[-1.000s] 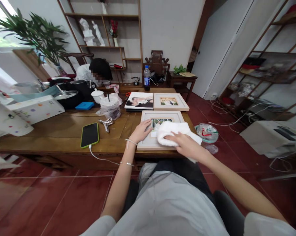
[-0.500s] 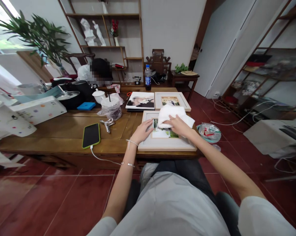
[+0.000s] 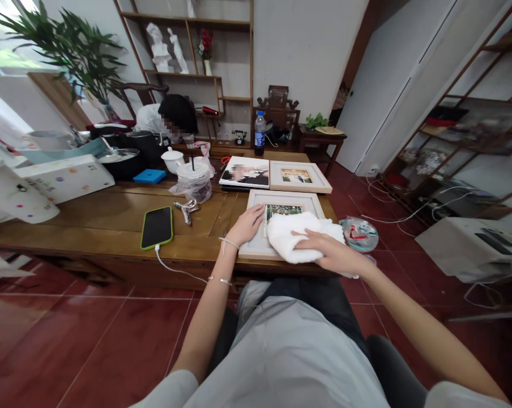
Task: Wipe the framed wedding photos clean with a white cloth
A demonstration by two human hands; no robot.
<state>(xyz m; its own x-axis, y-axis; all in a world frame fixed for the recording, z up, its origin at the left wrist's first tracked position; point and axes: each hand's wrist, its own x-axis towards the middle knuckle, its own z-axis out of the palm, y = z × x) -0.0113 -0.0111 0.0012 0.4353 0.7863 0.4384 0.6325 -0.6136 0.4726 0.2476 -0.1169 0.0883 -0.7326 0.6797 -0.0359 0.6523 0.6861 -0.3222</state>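
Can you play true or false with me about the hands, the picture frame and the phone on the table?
1. The right hand presses a white fluffy cloth onto the pale wooden picture frame. True.
2. The left hand holds the green-cased phone. False: it lies flat on the frame's left side; the phone lies apart on the brown wooden table.
3. A white cable is plugged into the phone. True.
4. The phone's screen is lit. False: it is dark.
5. The blue-labelled plastic bottle lies on its side. False: it stands upright.
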